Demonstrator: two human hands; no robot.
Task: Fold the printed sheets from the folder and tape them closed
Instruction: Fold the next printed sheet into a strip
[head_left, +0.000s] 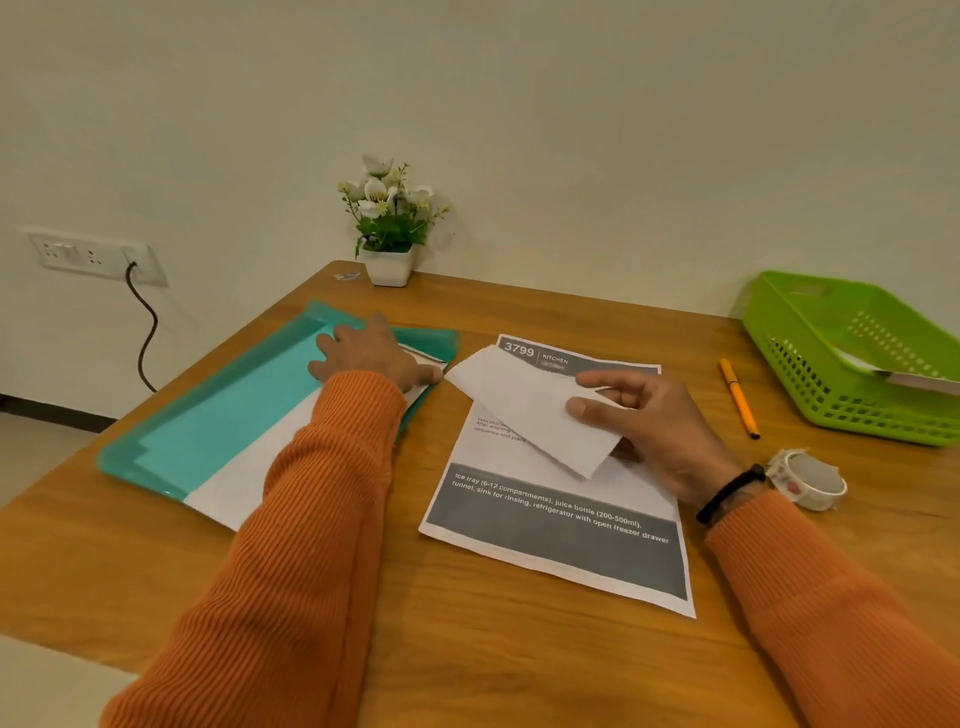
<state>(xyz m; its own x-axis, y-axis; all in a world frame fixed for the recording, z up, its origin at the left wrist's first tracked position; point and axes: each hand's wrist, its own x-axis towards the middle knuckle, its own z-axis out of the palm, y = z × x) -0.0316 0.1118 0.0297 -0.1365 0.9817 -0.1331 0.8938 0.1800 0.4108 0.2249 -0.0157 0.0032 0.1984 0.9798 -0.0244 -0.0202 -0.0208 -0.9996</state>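
Note:
A teal plastic folder (218, 410) lies on the left of the wooden table, with white sheets (244, 478) sticking out of its near end. My left hand (371, 358) rests flat on the folder's far right corner, fingers spread. A printed sheet (561, 535) with dark grey bands lies flat in the middle. Above it my right hand (654, 431) pinches a folded white sheet (524, 405) between thumb and fingers, holding it tilted just over the printed sheet. A roll of patterned tape (810, 480) sits next to my right wrist.
An orange pen (738, 397) lies right of the printed sheet. A green plastic basket (857, 358) holding paper stands at the far right. A small white pot of flowers (389, 228) stands at the back edge by the wall. The table's left edge runs close beside the folder.

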